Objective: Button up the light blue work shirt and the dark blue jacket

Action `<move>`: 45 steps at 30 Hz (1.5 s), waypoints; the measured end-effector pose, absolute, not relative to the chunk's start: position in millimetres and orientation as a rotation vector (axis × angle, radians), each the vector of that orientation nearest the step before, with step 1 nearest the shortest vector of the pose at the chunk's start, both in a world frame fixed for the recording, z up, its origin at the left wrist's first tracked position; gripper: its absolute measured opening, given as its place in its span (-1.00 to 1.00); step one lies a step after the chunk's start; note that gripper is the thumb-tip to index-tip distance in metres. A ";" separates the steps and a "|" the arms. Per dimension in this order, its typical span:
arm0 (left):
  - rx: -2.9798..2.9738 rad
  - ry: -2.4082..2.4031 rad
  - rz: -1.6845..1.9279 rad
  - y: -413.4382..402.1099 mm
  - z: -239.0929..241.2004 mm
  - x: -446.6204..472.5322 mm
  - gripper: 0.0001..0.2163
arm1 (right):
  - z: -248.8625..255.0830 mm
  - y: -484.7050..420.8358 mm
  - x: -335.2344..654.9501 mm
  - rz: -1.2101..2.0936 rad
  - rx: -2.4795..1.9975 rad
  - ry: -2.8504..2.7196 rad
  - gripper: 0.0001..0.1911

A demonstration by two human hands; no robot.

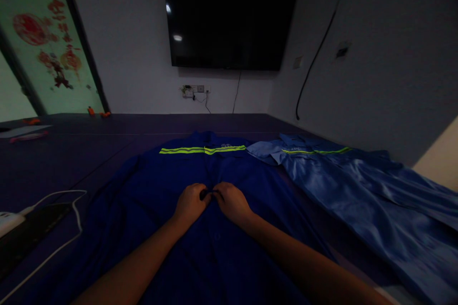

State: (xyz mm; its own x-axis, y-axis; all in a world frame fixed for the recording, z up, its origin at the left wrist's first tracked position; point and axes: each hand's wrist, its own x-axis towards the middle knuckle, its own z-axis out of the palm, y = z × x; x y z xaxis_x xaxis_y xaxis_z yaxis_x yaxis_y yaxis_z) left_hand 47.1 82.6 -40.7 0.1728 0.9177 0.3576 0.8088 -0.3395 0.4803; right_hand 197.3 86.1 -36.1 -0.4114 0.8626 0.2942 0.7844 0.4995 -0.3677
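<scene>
A dark blue work jacket with yellow-green reflective stripes lies spread out, its collar at the far end. Over its front placket, below the stripes, my left hand is closed in a pinch on the jacket's front edge. My right hand pinches the same edge from the right, its fingertips almost meeting those of the left. Whether a button sits between the fingers is too dark and small to make out. To the right lies a lighter blue work garment with a similar stripe, touched by neither hand.
The garments lie on a dark purple surface. A white cable runs from a white power strip at the left. Small orange objects lie near the glass door. A television hangs on the far wall.
</scene>
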 end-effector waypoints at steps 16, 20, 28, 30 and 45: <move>2.127 1.729 0.923 72.9 -28.4 50.2 -0.90 | -34.8 89.6 200.0 0.265 -1.327 -2.151 -0.77; 1.892 1.475 0.911 68.3 -22.3 53.1 -0.79 | -30.4 91.3 204.7 0.208 -1.319 -2.014 -0.77; 1.528 1.159 0.348 50.8 -6.8 47.9 -0.64 | -31.3 99.1 213.5 0.256 -1.298 -1.813 -0.75; 1.559 1.127 0.263 47.6 -5.0 47.6 -0.62 | -32.7 100.2 213.7 0.298 -1.295 -1.791 -0.75; 1.370 1.102 0.315 72.3 -15.0 32.5 -0.74 | -13.6 85.6 207.6 0.727 -1.133 -1.810 -0.74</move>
State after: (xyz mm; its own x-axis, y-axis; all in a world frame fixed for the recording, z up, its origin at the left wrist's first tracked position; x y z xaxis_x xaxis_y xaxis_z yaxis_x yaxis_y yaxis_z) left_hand 32.5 72.3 -15.0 0.5004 0.7465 -0.4385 0.4017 0.2484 0.8814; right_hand 207.6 85.6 -13.6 -0.2208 0.9077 0.3568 0.4087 0.4183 -0.8112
